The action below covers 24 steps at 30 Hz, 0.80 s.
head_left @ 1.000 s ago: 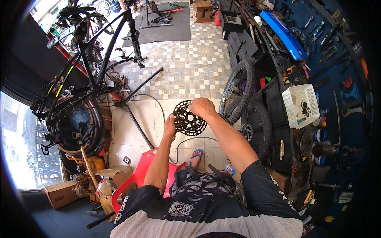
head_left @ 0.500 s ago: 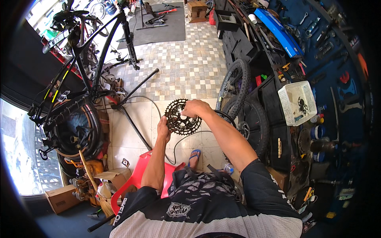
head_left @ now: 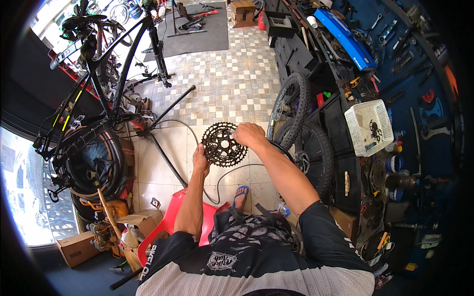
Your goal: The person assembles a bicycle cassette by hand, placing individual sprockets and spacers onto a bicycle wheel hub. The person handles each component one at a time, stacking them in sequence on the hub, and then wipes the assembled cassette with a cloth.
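Observation:
A black bicycle cassette (head_left: 214, 152) with toothed rings and a round centre hole is held up in front of me, its face turned toward me. My left hand (head_left: 200, 161) grips its left edge, thumb on the near side. At the upper right of the rings, the fingers of my right hand (head_left: 250, 135) are bent together against the cassette. A small pale bit shows at those fingertips, too little to name.
A black bike frame (head_left: 118, 89) hangs on a stand at the left. A red plastic chair (head_left: 174, 206) is close by my left forearm. Wheels with knobby tires (head_left: 291, 106) lean along the right bench, where a white basket (head_left: 353, 129) holds small dark parts. A cable (head_left: 218, 186) crosses the floor.
My right hand has shifted from the cassette's centre up and right toward its outer rings, uncovering the centre hole. The cassette and my left hand have moved slightly left.

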Available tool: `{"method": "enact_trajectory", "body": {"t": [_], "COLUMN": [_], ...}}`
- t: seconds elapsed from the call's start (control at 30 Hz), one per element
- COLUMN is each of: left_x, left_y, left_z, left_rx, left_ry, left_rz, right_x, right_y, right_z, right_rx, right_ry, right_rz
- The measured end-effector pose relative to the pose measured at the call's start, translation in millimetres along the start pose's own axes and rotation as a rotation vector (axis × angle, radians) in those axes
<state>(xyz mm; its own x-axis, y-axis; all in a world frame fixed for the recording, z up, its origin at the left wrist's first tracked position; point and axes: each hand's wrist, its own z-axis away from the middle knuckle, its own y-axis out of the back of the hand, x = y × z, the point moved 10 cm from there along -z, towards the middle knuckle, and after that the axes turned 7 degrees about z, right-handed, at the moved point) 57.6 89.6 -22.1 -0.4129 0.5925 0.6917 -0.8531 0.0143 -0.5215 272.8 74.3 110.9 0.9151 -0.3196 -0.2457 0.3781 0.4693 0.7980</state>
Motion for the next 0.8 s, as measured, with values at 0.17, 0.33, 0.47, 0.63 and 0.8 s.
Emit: {"method": "enact_trajectory", "body": {"t": [0.17,0.33,0.47,0.63,0.8], "left_x": [1.6,6.4,4.3,4.4,9.4], "left_y": [0.6,1.9,-0.3,-5.1,-5.1], "left_z": [-1.3,-6.4,-13.1,-12.8,-7.5], "left_rx": [0.004,-0.003,-0.021,-0.015,0.026], "left_ry": [0.003,-0.04,-0.034,-0.052,-0.077], "left_rz": [0.01,-0.037,-0.044,-0.035,0.041], "right_x": [12.4,32.3,42.9,38.0,42.8], "right_y": [-5.9,-8.6,-6.6,-15.6,-21.9], "right_z": [-3.8,-0.3,4.8,8.1,17.8], "right_rx": [-0.055,-0.049,0.053,0.058,-0.037], "right_ry": [0.006,-0.04,-0.125,-0.067,-0.089], "right_rz": [-0.031,-0.037,0.042,0.01,0.043]}}
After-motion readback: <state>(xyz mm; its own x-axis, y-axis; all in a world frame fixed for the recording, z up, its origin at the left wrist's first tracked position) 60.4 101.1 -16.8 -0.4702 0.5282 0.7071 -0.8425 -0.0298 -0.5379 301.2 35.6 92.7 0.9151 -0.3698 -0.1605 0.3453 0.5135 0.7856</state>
